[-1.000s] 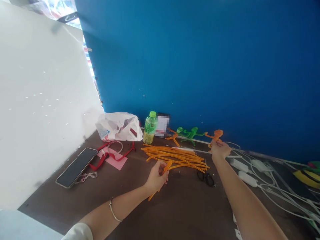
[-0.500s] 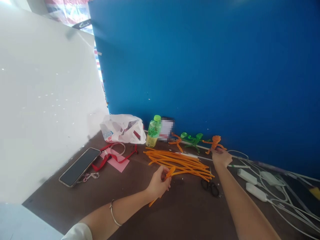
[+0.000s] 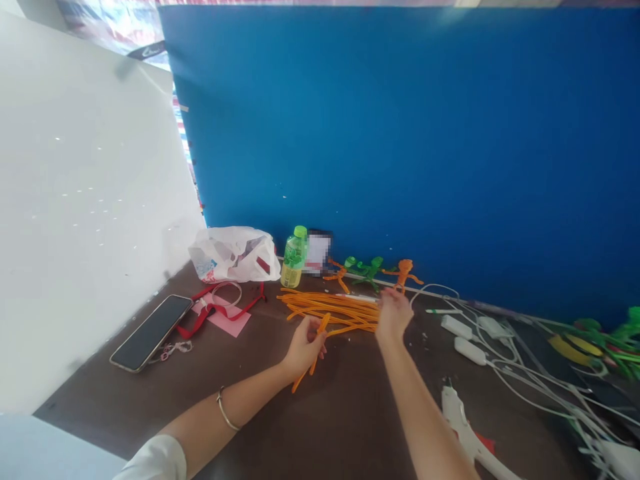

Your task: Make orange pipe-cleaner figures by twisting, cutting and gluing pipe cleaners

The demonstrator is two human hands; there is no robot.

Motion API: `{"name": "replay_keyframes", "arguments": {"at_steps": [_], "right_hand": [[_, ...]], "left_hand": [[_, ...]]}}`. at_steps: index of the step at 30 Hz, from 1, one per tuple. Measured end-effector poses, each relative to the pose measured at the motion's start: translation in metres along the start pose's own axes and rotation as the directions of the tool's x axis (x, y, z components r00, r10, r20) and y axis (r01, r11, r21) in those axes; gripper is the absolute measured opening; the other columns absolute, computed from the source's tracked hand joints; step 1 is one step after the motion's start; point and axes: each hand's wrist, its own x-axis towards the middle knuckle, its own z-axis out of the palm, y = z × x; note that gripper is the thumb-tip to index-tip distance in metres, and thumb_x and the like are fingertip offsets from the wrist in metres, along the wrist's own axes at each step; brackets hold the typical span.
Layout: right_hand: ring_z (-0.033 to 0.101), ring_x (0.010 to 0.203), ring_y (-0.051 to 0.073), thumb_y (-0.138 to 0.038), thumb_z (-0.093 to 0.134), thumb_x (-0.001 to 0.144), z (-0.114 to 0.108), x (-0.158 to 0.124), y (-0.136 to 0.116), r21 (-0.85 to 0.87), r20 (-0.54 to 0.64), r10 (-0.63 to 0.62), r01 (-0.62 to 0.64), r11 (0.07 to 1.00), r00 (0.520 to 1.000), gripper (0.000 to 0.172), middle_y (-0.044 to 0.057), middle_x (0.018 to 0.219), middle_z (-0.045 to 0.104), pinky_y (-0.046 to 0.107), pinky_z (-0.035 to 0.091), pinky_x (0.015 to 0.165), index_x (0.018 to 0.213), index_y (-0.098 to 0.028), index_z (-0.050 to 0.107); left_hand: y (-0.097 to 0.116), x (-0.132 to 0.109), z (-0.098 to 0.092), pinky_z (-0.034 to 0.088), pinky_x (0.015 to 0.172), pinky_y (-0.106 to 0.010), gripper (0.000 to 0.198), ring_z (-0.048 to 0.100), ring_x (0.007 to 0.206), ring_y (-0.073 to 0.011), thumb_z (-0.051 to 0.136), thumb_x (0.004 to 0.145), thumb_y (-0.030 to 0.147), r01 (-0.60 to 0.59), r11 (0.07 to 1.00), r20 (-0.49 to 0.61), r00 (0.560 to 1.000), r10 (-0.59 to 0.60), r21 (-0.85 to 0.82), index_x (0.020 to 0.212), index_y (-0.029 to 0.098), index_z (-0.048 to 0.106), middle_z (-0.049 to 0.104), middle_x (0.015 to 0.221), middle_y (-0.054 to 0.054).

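Observation:
My left hand (image 3: 304, 348) is closed on a folded orange pipe cleaner (image 3: 324, 324), its loose ends hanging below the fingers. Just beyond it lies a spread of orange pipe cleaners (image 3: 330, 308) on the dark table. My right hand (image 3: 394, 317) hovers over the right end of that spread, fingers loosely apart, with nothing visible in them. Close beyond its fingertips an orange pipe-cleaner figure (image 3: 404, 272) leans by the blue partition. A green figure (image 3: 371, 272) and a smaller orange figure with a green head (image 3: 341, 275) stand to its left.
A green-capped bottle (image 3: 294, 259) and a white plastic bag (image 3: 235, 255) stand at the back left. A phone (image 3: 151, 332) and red ribbon (image 3: 203, 323) lie left. White cables and adapters (image 3: 470, 351) spread right. A glue gun (image 3: 465, 427) lies front right; green pipe cleaners (image 3: 627, 343) lie far right.
My right hand has come away from the orange figure, leftward and nearer. The view has turned right, bringing in the glue gun. My right arm now hides the scissors. The left hand keeps its hold.

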Motion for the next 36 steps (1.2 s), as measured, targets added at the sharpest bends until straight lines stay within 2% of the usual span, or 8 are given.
{"name": "replay_keyframes", "arguments": {"at_steps": [1, 2, 4, 8, 11, 16, 27, 36], "right_hand": [[0.06, 0.071, 0.021, -0.04, 0.049, 0.075, 0.0, -0.022, -0.008, 0.014, 0.053, 0.0, 0.0, 1.0, 0.999, 0.032, 0.009, 0.079, 0.064, 0.037, 0.048, 0.066, 0.088, -0.014, 0.062], [0.061, 0.078, 0.022, -0.04, 0.049, 0.076, -0.001, -0.044, -0.016, 0.057, 0.198, -0.028, 0.017, 0.998, 0.98, 0.031, 0.009, 0.087, 0.065, 0.037, 0.048, 0.071, 0.092, -0.016, 0.062], [0.058, 0.092, 0.022, -0.037, 0.047, 0.08, -0.006, -0.084, -0.03, 0.115, 0.399, -0.119, 0.079, 0.99, 0.909, 0.029, 0.01, 0.099, 0.064, 0.038, 0.046, 0.08, 0.098, -0.019, 0.061], [0.057, 0.094, 0.022, -0.032, 0.048, 0.082, -0.018, -0.127, -0.041, 0.136, 0.514, -0.216, 0.17, 0.976, 0.83, 0.022, 0.008, 0.099, 0.063, 0.039, 0.044, 0.084, 0.097, -0.022, 0.06], [0.058, 0.09, 0.022, -0.031, 0.05, 0.081, -0.022, -0.13, -0.04, 0.145, 0.512, -0.26, 0.215, 0.966, 0.819, 0.016, 0.007, 0.092, 0.063, 0.038, 0.045, 0.081, 0.09, -0.023, 0.06], [0.059, 0.084, 0.021, -0.03, 0.048, 0.082, -0.022, -0.126, -0.037, 0.149, 0.482, -0.277, 0.234, 0.961, 0.831, 0.013, 0.006, 0.087, 0.063, 0.038, 0.046, 0.077, 0.086, -0.023, 0.059], [0.058, 0.077, 0.019, -0.034, 0.05, 0.08, -0.026, -0.131, -0.035, 0.166, 0.507, -0.171, 0.099, 0.981, 0.845, 0.017, 0.005, 0.086, 0.061, 0.034, 0.047, 0.072, 0.09, -0.021, 0.055], [0.054, 0.088, 0.02, -0.031, 0.057, 0.076, -0.027, -0.129, -0.041, 0.231, 0.418, -0.185, 0.093, 0.968, 0.889, 0.01, 0.005, 0.088, 0.056, 0.035, 0.044, 0.078, 0.077, -0.02, 0.056]], "left_hand": [[0.002, 0.0, -0.001, 0.042, 0.038, -0.017, 0.032, 0.048, 0.044, -0.0022, 0.058, 0.071, 0.042, -0.007, 1.0, -0.002, 1.0, 0.007, -0.016, 0.084, 0.018, 0.04, 0.047, 0.08, 0.003], [0.004, 0.0, -0.001, 0.043, 0.039, -0.018, 0.033, 0.048, 0.044, -0.0027, 0.058, 0.07, 0.043, -0.015, 0.999, 0.0, 1.0, 0.015, -0.034, 0.084, 0.018, 0.041, 0.048, 0.078, 0.003], [0.008, 0.0, -0.003, 0.046, 0.042, -0.02, 0.036, 0.049, 0.045, -0.0037, 0.06, 0.069, 0.044, -0.035, 0.997, 0.014, 0.999, 0.036, -0.072, 0.085, 0.018, 0.042, 0.048, 0.075, 0.004], [0.013, -0.004, -0.004, 0.045, 0.041, -0.019, 0.039, 0.05, 0.047, -0.0051, 0.063, 0.066, 0.045, -0.036, 0.992, 0.056, 0.997, 0.043, -0.121, 0.088, 0.017, 0.046, 0.051, 0.071, 0.004], [0.016, -0.008, -0.004, 0.039, 0.035, -0.016, 0.04, 0.05, 0.046, -0.0058, 0.064, 0.065, 0.045, 0.002, 0.99, 0.089, 0.996, 0.011, -0.139, 0.088, 0.016, 0.049, 0.052, 0.069, 0.003], [0.022, -0.012, -0.006, 0.045, 0.046, -0.021, 0.037, 0.053, 0.049, -0.0069, 0.067, 0.064, 0.04, 0.044, 0.971, 0.113, 0.993, -0.018, -0.235, 0.086, 0.014, 0.053, 0.059, 0.075, -0.001], [0.027, -0.022, -0.004, 0.04, 0.046, -0.018, 0.039, 0.054, 0.051, -0.0083, 0.07, 0.063, 0.038, 0.166, 0.95, 0.194, 0.974, -0.116, -0.266, 0.087, 0.013, 0.052, 0.057, 0.061, 0.001], [0.02, -0.025, 0.0, 0.045, 0.052, -0.02, 0.036, 0.055, 0.055, -0.0071, 0.072, 0.062, 0.036, 0.159, 0.952, 0.247, 0.965, -0.094, -0.26, 0.083, 0.015, 0.051, 0.055, 0.072, 0.002]]}}
